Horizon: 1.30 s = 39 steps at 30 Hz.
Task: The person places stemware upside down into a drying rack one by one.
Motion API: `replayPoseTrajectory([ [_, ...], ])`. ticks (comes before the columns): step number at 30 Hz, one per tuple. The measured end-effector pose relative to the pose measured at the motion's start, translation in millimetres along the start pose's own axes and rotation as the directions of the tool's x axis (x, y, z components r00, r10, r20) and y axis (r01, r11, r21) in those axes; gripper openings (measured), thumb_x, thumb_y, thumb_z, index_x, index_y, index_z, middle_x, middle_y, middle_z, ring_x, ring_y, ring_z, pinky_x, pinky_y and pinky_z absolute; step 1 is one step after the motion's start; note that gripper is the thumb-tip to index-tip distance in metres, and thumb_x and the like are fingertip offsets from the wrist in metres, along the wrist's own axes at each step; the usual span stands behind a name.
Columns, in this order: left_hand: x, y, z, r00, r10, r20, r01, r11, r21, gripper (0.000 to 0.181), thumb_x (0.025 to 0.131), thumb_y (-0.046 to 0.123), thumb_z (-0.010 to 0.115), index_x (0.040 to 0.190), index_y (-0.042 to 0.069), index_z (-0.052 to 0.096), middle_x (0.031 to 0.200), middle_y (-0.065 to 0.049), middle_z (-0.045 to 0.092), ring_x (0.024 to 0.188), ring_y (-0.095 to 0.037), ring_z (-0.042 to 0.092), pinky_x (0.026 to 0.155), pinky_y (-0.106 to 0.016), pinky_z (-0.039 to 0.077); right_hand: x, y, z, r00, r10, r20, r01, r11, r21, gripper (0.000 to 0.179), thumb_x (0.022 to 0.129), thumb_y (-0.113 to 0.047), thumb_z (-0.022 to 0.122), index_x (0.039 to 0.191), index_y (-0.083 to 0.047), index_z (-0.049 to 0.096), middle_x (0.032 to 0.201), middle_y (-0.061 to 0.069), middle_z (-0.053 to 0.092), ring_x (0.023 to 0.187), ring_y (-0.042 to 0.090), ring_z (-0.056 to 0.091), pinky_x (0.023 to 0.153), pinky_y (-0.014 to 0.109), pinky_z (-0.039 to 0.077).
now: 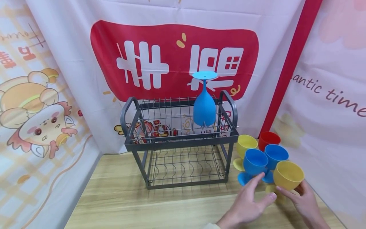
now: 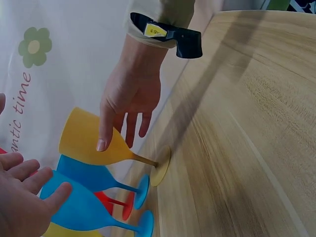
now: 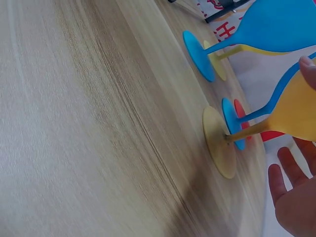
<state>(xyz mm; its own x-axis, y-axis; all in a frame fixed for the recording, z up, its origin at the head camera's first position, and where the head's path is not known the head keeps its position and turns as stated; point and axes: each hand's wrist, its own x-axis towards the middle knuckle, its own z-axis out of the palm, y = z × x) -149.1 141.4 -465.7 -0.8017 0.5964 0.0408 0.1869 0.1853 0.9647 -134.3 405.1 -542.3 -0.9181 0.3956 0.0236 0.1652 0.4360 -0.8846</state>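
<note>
Around the bowl of the front yellow goblet (image 1: pixel 288 176) curves my right hand (image 1: pixel 308 202), its thumb on the near side and fingers behind. That goblet stands upright, its foot (image 3: pixel 219 143) on the wood table. My left hand (image 1: pixel 248 203) is held open with fingers spread, just in front of the nearer blue goblet (image 1: pixel 254 163), and holds nothing. Behind stand another blue goblet (image 1: pixel 275 155), a red goblet (image 1: pixel 269 140) and a second yellow goblet (image 1: pixel 245 144), all upright and close together. One blue goblet (image 1: pixel 204 109) sits upside down on the rack's upper tier.
A dark two-tier metal dish rack (image 1: pixel 183 144) stands mid-table, left of the goblet cluster, with raised side handles. Printed cloth (image 1: pixel 177 12) hangs behind the table, and more cloth (image 1: pixel 328 127) borders it closely on the right.
</note>
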Motion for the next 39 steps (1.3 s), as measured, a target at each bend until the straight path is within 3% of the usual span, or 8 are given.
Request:
replayPoseTrajectory([
  [9,0.7,4.9,-2.2,1.0,0.002,0.008,-0.002,1.0,-0.019,0.062,0.101,0.053,0.063,0.158,0.05,0.037,0.164,0.022,0.044,0.148,-0.006,0.047,0.115,-0.048,0.054,-1.3,0.6,5.4,1.0,-0.018,-0.019,0.019,0.999,0.038,0.09,0.099,-0.03,0.078,0.17,-0.028,0.022,0.124,-0.038,0.045,0.109,-0.013,0.044,0.08,0.004,0.043],
  [17,-3.9,5.7,-10.1,1.0,-0.005,-0.004,0.005,0.999,-0.049,0.061,0.102,0.052,0.063,0.157,0.051,0.037,0.162,0.023,0.045,0.148,-0.004,0.046,0.117,-0.047,0.053,-7.5,-8.3,5.7,0.997,0.015,-0.074,-0.002,0.985,0.17,0.084,0.095,-0.023,0.082,0.163,-0.032,0.033,0.12,-0.037,0.051,0.102,-0.014,0.052,0.077,0.005,0.051],
  [22,-7.6,6.7,-17.0,1.0,0.02,-0.023,-0.021,0.999,-0.049,0.062,0.103,0.052,0.062,0.16,0.047,0.036,0.164,0.023,0.044,0.149,-0.005,0.045,0.116,-0.048,0.053,-12.7,-21.3,5.7,0.991,-0.015,-0.135,0.03,0.994,0.109,0.081,0.095,-0.023,0.082,0.161,-0.03,0.036,0.122,-0.036,0.051,0.104,-0.012,0.051,0.078,0.005,0.048],
  [26,-11.0,9.4,-23.6,0.998,0.047,-0.047,-0.05,0.997,-0.053,0.06,0.104,0.051,0.061,0.159,0.048,0.036,0.164,0.023,0.042,0.151,-0.006,0.044,0.118,-0.048,0.052,-15.3,-35.4,5.9,0.989,0.0,-0.148,0.007,0.999,0.047,0.086,0.095,-0.033,0.082,0.165,-0.032,0.032,0.131,-0.029,0.05,0.106,-0.008,0.048,0.08,0.007,0.044],
  [29,-14.1,12.5,-28.8,0.996,0.053,-0.07,-0.057,0.997,-0.06,0.058,0.104,0.051,0.061,0.157,0.052,0.036,0.164,0.024,0.042,0.152,-0.007,0.043,0.118,-0.054,0.051,-17.2,-47.6,7.2,0.99,0.013,-0.144,-0.013,1.0,0.001,0.09,0.095,-0.042,0.08,0.167,-0.034,0.027,0.146,-0.014,0.049,0.113,-0.006,0.041,0.102,0.025,0.047],
  [32,-17.5,15.6,-34.3,0.992,0.073,-0.1,-0.078,0.996,-0.051,0.059,0.104,0.052,0.06,0.157,0.053,0.035,0.165,0.023,0.042,0.154,-0.011,0.042,0.118,-0.062,0.048,-20.9,-59.6,9.3,0.99,-0.016,-0.141,0.016,1.0,-0.003,0.092,0.095,-0.042,0.08,0.168,-0.03,0.026,0.159,0.004,0.041,0.116,-0.005,0.038,0.121,0.06,0.038],
  [35,-21.1,17.6,-41.1,0.985,0.102,-0.137,-0.107,0.994,-0.03,0.06,0.103,0.053,0.06,0.158,0.052,0.035,0.166,0.021,0.042,0.155,-0.016,0.042,0.116,-0.067,0.047,-25.9,-70.3,12.4,0.987,-0.067,-0.149,0.068,0.998,0.0,0.093,0.093,-0.039,0.082,0.167,-0.028,0.028,0.161,0.011,0.039,0.115,-0.006,0.038,0.121,0.08,0.026],
  [39,-25.5,19.7,-50.3,0.973,0.149,-0.175,-0.15,0.989,0.005,0.063,0.102,0.055,0.061,0.159,0.051,0.034,0.166,0.021,0.042,0.156,-0.018,0.041,0.116,-0.07,0.045,-31.3,-82.8,16.0,0.976,-0.148,-0.158,0.144,0.989,-0.039,0.092,0.091,-0.035,0.086,0.166,-0.028,0.032,0.157,0.011,0.043,0.114,-0.007,0.04,0.116,0.083,0.03],
])
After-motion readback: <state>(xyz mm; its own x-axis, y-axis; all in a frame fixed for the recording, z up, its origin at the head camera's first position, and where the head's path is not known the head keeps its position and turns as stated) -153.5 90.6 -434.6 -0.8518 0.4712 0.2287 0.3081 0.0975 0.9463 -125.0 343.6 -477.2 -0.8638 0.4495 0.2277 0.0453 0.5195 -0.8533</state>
